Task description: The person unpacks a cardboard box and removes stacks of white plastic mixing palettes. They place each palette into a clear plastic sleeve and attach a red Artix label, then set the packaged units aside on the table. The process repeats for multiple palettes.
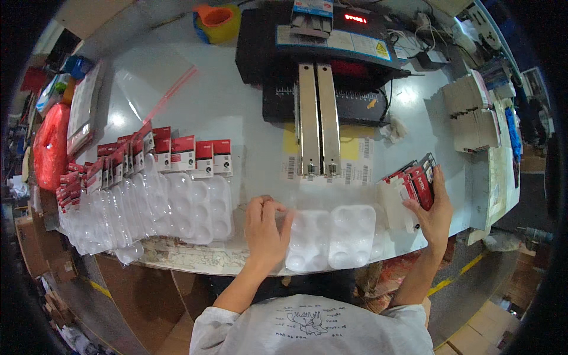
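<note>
Near me, white trays [352, 238] lie just right of my curled left hand [266, 229]; whether it grips one I cannot tell. Slightly farther, at right, my right hand [436, 214] clasps a stack of red cards [419, 184].

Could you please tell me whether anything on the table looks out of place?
Yes, mildly: a crumpled whitish scrap lies beside the black machine, looking like litter. One packed white palette at left juts forward of its neighbours, breaking the row.
</note>
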`<state>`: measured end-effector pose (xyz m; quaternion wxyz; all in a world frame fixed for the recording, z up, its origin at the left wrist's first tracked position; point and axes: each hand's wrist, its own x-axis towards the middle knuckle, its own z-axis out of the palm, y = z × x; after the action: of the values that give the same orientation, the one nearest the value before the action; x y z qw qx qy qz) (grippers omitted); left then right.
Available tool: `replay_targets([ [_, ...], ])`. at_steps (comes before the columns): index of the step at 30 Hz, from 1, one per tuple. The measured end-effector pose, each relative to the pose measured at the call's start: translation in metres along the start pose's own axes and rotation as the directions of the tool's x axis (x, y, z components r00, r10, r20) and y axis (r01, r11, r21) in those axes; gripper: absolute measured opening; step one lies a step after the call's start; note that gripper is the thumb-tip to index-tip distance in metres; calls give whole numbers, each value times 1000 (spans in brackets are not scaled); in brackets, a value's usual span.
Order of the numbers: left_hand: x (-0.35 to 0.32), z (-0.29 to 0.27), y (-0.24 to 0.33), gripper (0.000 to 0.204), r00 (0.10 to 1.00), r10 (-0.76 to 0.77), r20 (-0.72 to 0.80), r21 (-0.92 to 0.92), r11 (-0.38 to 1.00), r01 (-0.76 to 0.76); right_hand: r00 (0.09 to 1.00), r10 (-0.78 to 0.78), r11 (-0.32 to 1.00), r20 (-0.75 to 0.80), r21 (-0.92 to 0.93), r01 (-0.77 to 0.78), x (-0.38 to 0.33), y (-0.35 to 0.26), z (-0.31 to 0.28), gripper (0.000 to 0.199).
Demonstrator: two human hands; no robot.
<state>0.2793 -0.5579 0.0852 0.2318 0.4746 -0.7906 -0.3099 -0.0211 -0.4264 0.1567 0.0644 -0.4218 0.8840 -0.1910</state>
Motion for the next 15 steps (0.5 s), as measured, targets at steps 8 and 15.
replay_targets([
  [8, -5, 0, 12, 11, 965, -230, 123, -697, 673, 249, 982, 35, 995, -188, 102, -16, -14, -22, 10, 69],
  [15, -15, -33, 43, 11, 908, -216, 358, -808, 416, 418, 963, 240, 839, -123, 525, -143, -18, -87, -29, 34],
])
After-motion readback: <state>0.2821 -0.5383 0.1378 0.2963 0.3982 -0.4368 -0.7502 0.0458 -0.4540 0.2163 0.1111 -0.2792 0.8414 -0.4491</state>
